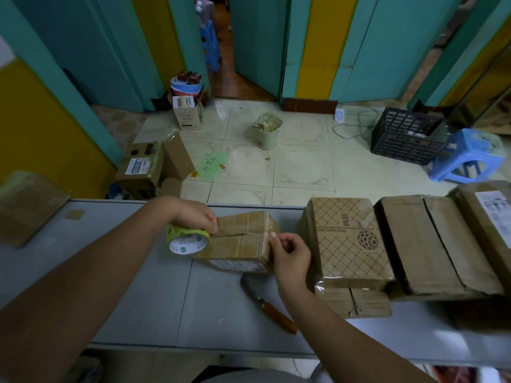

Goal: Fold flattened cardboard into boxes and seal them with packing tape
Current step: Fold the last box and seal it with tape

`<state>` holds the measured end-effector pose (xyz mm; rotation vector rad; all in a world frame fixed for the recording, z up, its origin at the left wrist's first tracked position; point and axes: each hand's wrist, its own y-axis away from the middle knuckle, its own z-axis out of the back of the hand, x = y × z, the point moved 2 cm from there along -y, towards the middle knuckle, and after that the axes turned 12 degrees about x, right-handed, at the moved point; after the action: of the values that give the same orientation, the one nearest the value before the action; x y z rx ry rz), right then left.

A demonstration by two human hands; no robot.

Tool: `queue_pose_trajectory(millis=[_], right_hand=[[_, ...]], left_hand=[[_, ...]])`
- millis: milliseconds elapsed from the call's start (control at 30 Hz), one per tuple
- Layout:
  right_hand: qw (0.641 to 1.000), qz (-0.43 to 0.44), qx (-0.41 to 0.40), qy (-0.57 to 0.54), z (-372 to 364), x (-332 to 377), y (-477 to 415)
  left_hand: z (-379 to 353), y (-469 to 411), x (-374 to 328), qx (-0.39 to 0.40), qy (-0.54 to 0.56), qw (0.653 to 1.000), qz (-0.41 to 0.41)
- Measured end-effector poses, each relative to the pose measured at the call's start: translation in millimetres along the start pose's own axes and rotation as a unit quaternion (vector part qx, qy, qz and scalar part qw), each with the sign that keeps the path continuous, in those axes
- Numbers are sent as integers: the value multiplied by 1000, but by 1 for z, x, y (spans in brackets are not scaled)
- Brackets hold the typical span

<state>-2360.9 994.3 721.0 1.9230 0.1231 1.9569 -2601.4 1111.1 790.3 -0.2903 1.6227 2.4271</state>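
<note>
A brown box carries a tape roll wrapped in yellow-green, its core white. Right of it, a brown carton bears a diamond lattice. The counter is grey.

Small parcel-packing workroom, informal setup. Grey worktable at near side carries a packing tape roll, a small box partly taped, a wooden-handled knife, and sealed cardboard boxes stacked at right. On the tiled floor: carton with shipping label at left, bin of scraps in the middle, black plastic crate and blue plastic stool at right, power strip far. Teal and yellow wall panels behind.
</note>
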Motion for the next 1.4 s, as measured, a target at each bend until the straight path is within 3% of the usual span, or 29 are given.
queue_pose_trajectory(millis=[167,333,500,567,667,767,900,1067,1233,1400], right_hand=[[948,98,101,284,4,21,-7],[904,185,180,340,20,56,-1],[680,204,306,634,-10,62,-18],[632,211,301,682,-21,59,-29],[630,235,277,687,-17,56,-46],[630,268,307,661,-4,51,-54],[610,274,330,666,3,48,-59],[594,251,339,685,11,46,-65],[599,230,338,688,7,44,-70],[598,227,350,684,10,37,-72]], left_hand=[[1,2,-2,0,2,1000,3],[2,4,-5,2,2,1000,10],[0,8,-17,-2,-1,1000,8],[0,9,-21,-6,-6,1000,4],[-2,13,-19,-78,27,996,-15],[-10,23,-15,-159,62,985,-39],[-34,32,-6,-101,106,975,-169],[-62,28,4,-126,293,892,-319],[-72,21,17,-252,287,866,-322],[-64,14,25,-276,244,889,-272]])
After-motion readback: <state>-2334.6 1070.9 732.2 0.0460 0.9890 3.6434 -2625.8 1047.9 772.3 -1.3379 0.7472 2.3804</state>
